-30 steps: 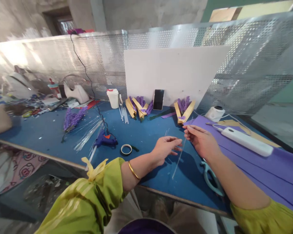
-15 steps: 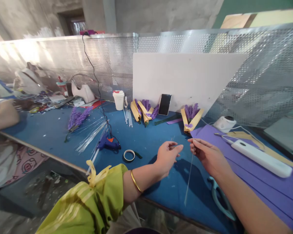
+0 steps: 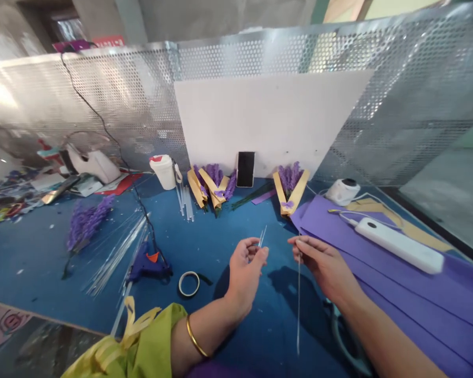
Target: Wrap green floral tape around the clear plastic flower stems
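Note:
My left hand (image 3: pixel 246 268) is closed around a few thin pale wires (image 3: pixel 263 236) whose tips stick up past the fingers. To its right, my right hand (image 3: pixel 323 262) pinches the top of a long thin wire (image 3: pixel 298 310), which hangs straight down over the blue table. The two hands are apart. Teal-handled scissors (image 3: pixel 341 336) lie partly hidden under my right forearm. Left of my left hand are a roll of dark green tape (image 3: pixel 188 284) and a blue glue gun (image 3: pixel 147 265). A bundle of similar pale wires (image 3: pixel 118 254) is spread beside the gun.
Purple sheets (image 3: pixel 378 262) cover the table's right side, with a white corded device (image 3: pixel 400 245) on top. Wrapped purple flower bouquets (image 3: pixel 289 189), a phone (image 3: pixel 245 169) and a white cup (image 3: pixel 163 172) stand along the back. Loose purple flowers (image 3: pixel 87 220) lie at left.
The view has turned right and tilted. The wire in my right hand now hangs straighter, and the wires in my left hand show more clearly. Both hands keep their grip.

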Demonstrator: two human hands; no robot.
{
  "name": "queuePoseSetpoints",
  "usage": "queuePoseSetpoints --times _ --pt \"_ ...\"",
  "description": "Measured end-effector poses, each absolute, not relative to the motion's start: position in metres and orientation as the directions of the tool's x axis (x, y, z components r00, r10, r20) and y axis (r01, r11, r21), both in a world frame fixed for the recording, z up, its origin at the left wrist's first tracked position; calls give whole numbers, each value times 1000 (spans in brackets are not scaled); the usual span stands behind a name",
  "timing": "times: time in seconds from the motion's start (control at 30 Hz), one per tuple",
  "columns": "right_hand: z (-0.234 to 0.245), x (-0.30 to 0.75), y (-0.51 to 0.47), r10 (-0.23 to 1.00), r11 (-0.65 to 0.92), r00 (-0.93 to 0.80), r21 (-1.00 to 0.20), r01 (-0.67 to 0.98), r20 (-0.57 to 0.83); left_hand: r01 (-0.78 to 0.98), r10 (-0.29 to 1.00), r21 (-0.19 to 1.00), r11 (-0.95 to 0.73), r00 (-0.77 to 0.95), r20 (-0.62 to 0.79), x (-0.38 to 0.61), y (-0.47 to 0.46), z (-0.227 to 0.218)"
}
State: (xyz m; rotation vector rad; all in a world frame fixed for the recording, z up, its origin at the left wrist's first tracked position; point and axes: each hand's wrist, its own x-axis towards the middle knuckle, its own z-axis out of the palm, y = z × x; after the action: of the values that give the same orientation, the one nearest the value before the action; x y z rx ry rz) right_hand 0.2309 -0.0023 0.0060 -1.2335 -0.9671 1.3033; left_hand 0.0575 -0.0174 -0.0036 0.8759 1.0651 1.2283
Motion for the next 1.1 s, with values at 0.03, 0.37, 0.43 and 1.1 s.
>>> queuePoseSetpoints --times 0.03,0.37,0.43,1.1 --pt "6 230 -3 989 -121 69 -981 -153 -133 -292 992 948 127 11 -129 57 -18 -4" --pt "3 228 -6 997 -78 -17 -990 -121 -77 -117 973 976 -182 -167 161 55 -12 -4" --pt "2 229 -7 998 -56 -32 -994 -98 -53 -62 951 969 -240 -217 221 53 -9 -5" --pt "14 229 10 955 297 82 -929 -221 286 669 953 696 259 -293 -73 -92 -212 -128"
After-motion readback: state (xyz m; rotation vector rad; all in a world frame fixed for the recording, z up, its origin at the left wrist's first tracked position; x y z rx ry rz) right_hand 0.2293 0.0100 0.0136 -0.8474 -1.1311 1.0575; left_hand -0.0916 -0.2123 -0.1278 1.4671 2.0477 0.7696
